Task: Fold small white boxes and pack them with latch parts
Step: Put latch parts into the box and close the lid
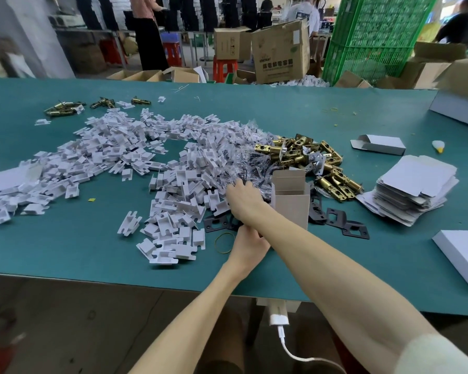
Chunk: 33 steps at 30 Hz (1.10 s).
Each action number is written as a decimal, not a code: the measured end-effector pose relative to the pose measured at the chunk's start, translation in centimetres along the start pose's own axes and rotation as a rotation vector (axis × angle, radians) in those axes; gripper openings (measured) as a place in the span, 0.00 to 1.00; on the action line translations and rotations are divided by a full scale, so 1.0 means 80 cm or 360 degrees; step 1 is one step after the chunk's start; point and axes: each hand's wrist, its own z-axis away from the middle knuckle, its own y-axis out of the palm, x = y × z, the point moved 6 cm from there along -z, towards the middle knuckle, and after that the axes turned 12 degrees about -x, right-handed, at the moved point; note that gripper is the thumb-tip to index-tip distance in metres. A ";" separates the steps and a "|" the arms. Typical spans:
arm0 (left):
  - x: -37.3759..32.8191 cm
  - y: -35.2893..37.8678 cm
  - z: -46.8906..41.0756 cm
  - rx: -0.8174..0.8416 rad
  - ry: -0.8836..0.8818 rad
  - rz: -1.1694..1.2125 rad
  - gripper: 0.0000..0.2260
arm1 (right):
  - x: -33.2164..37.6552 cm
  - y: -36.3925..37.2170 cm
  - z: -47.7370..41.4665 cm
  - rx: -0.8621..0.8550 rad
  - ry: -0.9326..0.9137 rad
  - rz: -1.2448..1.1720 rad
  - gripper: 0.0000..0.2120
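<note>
Box (291, 203) looked light and crushable, so you wanted a gentle side-wall hold; your right hand (242, 197) curled fingers into pile (189, 184), left hand (247, 248) fingers hidden, neither grip could be told.

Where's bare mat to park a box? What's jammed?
Free: green mat front left, between the white cardboard insert pile and the near edge; front right, between the stack of flat white box blanks and the closed white box. Crowded: centre, around the upright open cardboard box, brass latches, black metal plates.
</note>
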 end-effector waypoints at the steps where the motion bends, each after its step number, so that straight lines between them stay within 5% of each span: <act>1: 0.000 0.000 0.000 0.0008 -0.0007 0.0004 0.14 | 0.000 -0.001 0.000 -0.0038 -0.0016 0.0021 0.19; 6: -0.007 0.000 0.000 0.0030 0.0027 0.0061 0.15 | 0.003 -0.022 0.008 -0.0198 -0.0081 -0.0014 0.08; 8: -0.013 -0.001 0.002 0.0029 0.0050 0.0088 0.12 | 0.001 -0.029 0.010 -0.0254 -0.0023 -0.0091 0.15; 13: -0.018 -0.003 0.004 0.0032 0.0110 0.0094 0.10 | -0.008 -0.048 0.017 -0.0296 0.0145 -0.0422 0.08; 20: -0.015 -0.003 0.002 0.0032 0.0099 0.0086 0.04 | -0.021 -0.067 0.034 -0.0303 0.0182 -0.0660 0.11; 33: -0.017 -0.007 0.006 -0.0003 0.0116 0.0034 0.09 | -0.016 -0.088 0.048 -0.0364 0.0108 -0.0767 0.01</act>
